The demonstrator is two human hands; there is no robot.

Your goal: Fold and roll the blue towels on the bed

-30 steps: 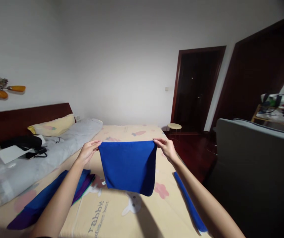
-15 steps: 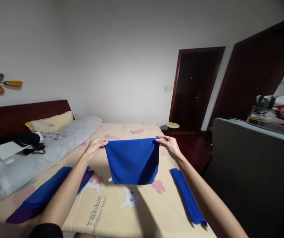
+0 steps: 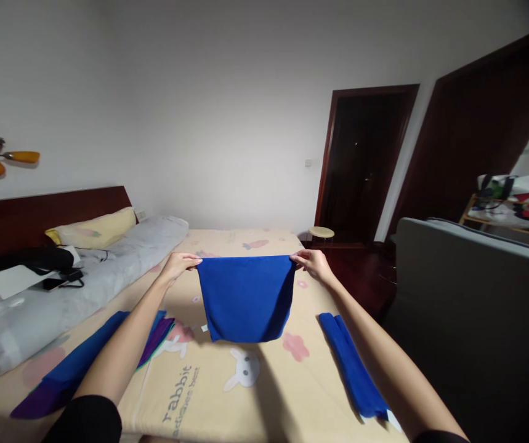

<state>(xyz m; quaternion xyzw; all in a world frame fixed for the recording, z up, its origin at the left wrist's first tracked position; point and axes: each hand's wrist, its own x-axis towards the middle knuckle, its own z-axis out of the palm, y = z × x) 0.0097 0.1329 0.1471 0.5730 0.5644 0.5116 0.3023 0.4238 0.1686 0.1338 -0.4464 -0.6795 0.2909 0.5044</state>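
A blue towel point(image 3: 246, 298) hangs between my two hands above the bed, its top edge stretched nearly straight. My left hand point(image 3: 180, 266) pinches the upper left corner, and my right hand point(image 3: 314, 264) pinches the upper right corner. A small white tag point(image 3: 204, 328) sticks out at the towel's lower left. On the bed to the right lies a folded blue cloth point(image 3: 351, 366), partly behind my right forearm. Left of me is a pile of blue and purple cloths point(image 3: 84, 351), partly covered by my left arm.
The bed point(image 3: 209, 394) has a cream sheet with rabbit prints. A grey quilt point(image 3: 121, 264), a yellow pillow point(image 3: 93, 231) and dark items lie by the headboard point(image 3: 52, 209). A dark grey panel point(image 3: 467, 320) rises at right; a stool point(image 3: 321, 232) stands beyond the bed.
Both hands have risen very slightly with the blue towel, and its lower edge swings a little. More of both sleeves shows. The cloths on the bed stay put.
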